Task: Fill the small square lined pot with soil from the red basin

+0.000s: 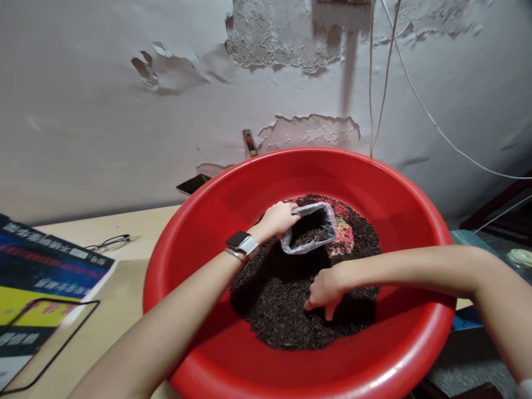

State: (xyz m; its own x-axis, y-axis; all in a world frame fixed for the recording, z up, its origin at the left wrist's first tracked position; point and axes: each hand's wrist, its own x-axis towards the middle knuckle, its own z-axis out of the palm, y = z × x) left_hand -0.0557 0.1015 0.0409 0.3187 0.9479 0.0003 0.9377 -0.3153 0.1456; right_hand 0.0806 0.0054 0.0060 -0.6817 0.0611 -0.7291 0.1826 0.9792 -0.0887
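My left hand (277, 218) grips the left edge of a clear plastic bag (308, 244). The bag's mouth faces up toward me, with dark soil inside. Below and slightly right of it, my right hand (328, 288) is palm down in the loose dark soil (282, 318), its fingers curled into the soil and its thumb apart from them. Some fingertips are hidden. All of this lies within a large red plastic basin (208, 354). To the right of the bag, a patterned patch of the basin's floor (344, 235) shows through.
The basin stands on a pale tabletop (124, 288) against a wall with peeling paint (286, 39). On the left lie a printed sheet (45, 277), glasses (108, 241) and a thin black frame (54, 354). A phone-like dark object (193, 184) rests behind the basin. White cables (428, 111) hang at right.
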